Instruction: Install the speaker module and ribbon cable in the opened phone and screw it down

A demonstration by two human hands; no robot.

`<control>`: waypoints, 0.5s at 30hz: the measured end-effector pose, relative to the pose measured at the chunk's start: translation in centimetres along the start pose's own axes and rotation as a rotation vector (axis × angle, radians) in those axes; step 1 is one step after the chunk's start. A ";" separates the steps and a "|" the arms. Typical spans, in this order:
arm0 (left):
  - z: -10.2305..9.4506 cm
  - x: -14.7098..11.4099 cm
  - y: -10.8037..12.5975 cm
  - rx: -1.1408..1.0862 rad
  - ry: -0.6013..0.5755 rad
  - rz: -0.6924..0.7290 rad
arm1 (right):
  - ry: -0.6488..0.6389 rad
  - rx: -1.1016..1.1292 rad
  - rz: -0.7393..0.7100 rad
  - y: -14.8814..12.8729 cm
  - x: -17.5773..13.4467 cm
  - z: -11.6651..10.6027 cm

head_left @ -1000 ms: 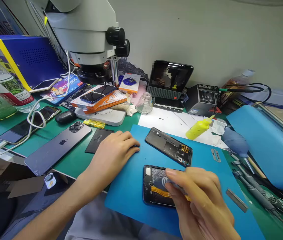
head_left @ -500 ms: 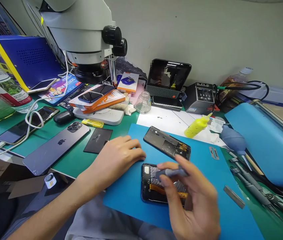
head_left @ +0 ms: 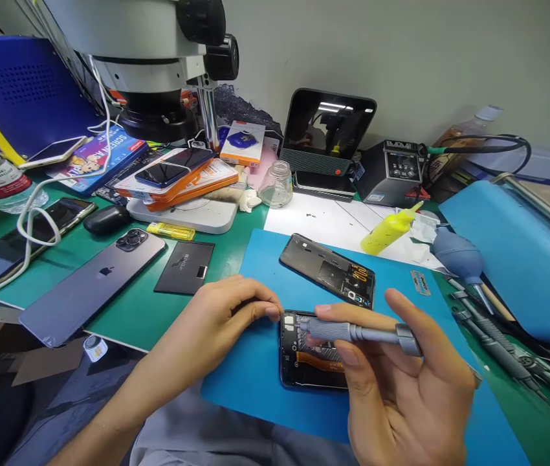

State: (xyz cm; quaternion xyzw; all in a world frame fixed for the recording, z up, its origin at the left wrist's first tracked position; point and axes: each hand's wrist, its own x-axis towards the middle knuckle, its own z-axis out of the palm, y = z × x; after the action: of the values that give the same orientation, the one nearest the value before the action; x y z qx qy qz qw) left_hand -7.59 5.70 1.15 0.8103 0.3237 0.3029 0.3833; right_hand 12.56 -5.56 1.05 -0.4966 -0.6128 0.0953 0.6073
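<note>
An opened phone (head_left: 289, 369) lies on the blue mat, its inside facing up with an orange flex cable (head_left: 316, 360) across it. My right hand (head_left: 411, 388) grips a grey screwdriver (head_left: 330, 329) between thumb and fingers. The screwdriver slants low over the phone's upper left part; its tip is hard to make out. My left hand (head_left: 236, 317) is closed, thumb and forefinger pinched together at the phone's upper left corner. Whether anything small is between them I cannot tell. Behind the phone rests a detached back cover (head_left: 318, 262), inner side up.
A microscope (head_left: 158, 71) overhangs the left side. Left on the green mat lie a purple phone (head_left: 90, 285), a black card (head_left: 182, 265) and a yellow lighter (head_left: 171, 231). A yellow bottle (head_left: 386, 233), a blower bulb (head_left: 457, 252) and tweezers (head_left: 503, 346) are at right.
My left thumb and forefinger have come together at the phone's corner. My right hand has shifted right and opened out somewhat, with the screwdriver now lying flatter. The view has tilted slightly downward.
</note>
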 end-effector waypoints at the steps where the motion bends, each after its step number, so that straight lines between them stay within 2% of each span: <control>1: 0.0 0.1 0.0 -0.007 -0.011 -0.001 | -0.004 0.003 0.004 0.0 0.1 0.0; 5: 0.1 0.2 -0.2 -0.024 -0.030 0.000 | 0.006 -0.007 0.067 0.1 0.4 0.1; 15: 0.2 -0.1 -0.5 -0.047 -0.040 0.005 | 0.007 -0.032 0.080 0.2 0.4 0.2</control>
State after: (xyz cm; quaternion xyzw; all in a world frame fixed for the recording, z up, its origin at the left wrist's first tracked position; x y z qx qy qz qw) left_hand -7.71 5.78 0.59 0.8077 0.3066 0.2952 0.4079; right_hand 12.61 -5.02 1.12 -0.5306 -0.5918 0.1083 0.5971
